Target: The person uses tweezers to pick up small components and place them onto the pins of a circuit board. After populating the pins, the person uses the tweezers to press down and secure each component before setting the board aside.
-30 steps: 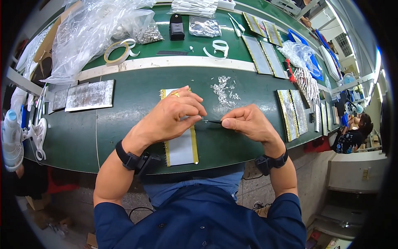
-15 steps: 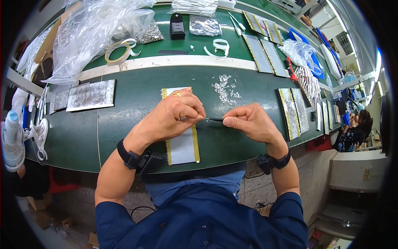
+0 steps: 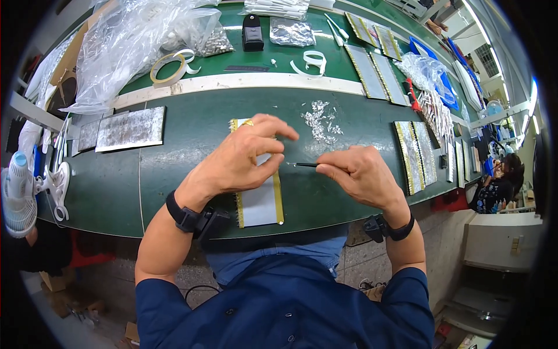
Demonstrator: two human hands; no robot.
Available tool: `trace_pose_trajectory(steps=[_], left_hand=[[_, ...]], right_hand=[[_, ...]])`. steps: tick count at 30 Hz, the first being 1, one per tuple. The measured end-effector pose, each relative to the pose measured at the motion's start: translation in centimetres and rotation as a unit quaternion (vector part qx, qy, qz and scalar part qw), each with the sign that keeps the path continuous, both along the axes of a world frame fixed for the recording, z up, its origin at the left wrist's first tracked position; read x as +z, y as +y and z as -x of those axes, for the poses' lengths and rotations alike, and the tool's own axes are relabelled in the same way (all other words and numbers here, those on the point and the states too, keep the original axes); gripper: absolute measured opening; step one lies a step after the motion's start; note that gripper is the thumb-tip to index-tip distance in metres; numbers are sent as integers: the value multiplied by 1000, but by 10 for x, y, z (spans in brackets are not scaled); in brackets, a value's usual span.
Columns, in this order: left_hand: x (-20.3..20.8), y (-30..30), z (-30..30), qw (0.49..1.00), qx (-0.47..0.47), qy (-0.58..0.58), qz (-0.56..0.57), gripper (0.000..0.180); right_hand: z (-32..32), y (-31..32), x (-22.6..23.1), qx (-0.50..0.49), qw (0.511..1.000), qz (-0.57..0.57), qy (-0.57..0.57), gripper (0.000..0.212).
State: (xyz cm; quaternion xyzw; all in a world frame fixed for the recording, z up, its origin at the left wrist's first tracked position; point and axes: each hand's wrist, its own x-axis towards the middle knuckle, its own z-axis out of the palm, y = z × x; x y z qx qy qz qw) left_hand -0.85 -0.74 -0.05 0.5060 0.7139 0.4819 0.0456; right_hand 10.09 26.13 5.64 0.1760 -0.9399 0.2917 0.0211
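My right hand [image 3: 360, 173] is closed on slim black tweezers [image 3: 304, 164] that point left. A tiny pale piece appears at their tip, too small to name. My left hand [image 3: 247, 156] hovers just left of that tip, its fingers spread and nothing seen in them. Under it lies a grey-white rectangular plate [image 3: 260, 205] with yellow strips along its long edges, one edge toothed with fine pins. My left hand hides the plate's upper part. Beyond the tweezers, small shiny slivers [image 3: 321, 123] are heaped loosely on the green table.
Two similar plates [image 3: 416, 154] lie at the right, with more [image 3: 375, 72] behind. Metallic plates [image 3: 131, 129] sit at left, near a small white fan [image 3: 18, 198]. A tape roll [image 3: 168, 70], black pouch [image 3: 252, 35] and plastic bags [image 3: 125, 52] stand beyond the white strip.
My left hand has let go at the tweezer tip and spread its fingers, moving slightly away. The tweezers, still in my right hand, have drawn a little to the right.
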Motion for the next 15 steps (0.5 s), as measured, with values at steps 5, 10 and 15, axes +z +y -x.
trace_pose_trajectory(steps=[5, 10, 15], left_hand=[[-6, -2, 0, 997, 51, 45, 34, 20], [-7, -5, -1, 994, 72, 40, 76, 26], [-7, -5, -1, 992, 75, 57, 86, 29]], right_hand=[[4, -5, 4, 84, 984, -140, 68, 10], [9, -12, 1, 123, 976, -164, 72, 12], [9, -13, 3, 130, 972, -180, 73, 12]])
